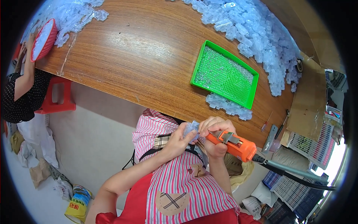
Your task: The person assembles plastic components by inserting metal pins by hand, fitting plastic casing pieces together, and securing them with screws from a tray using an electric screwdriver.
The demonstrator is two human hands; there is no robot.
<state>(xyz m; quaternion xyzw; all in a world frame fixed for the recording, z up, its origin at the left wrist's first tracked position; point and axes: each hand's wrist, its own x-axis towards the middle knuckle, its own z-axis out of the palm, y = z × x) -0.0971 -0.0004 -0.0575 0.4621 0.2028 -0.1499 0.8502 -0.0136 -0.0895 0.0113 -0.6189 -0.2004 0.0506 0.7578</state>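
Note:
Close to the table's front edge, my left hand (178, 140) is closed round a small clear plastic part (191, 130). My right hand (215, 137) grips an orange electric screwdriver (238, 146), its front end pointing left at the plastic part. A grey cable leads from the tool's back end to the right. Whether the bit touches the part is hidden by my fingers. Beyond my hands a green tray (193, 76) with many small metal screws (214, 67) stands tilted on a row of clear plastic parts (228, 107).
Heaped clear plastic parts (257, 37) cover the table's (141, 56) far right; another heap (74, 18) lies far left. There a person's arm (27, 71) holds a red basket (45, 41). A red stool (61, 95) stands below. Tools (270, 138) lie at right.

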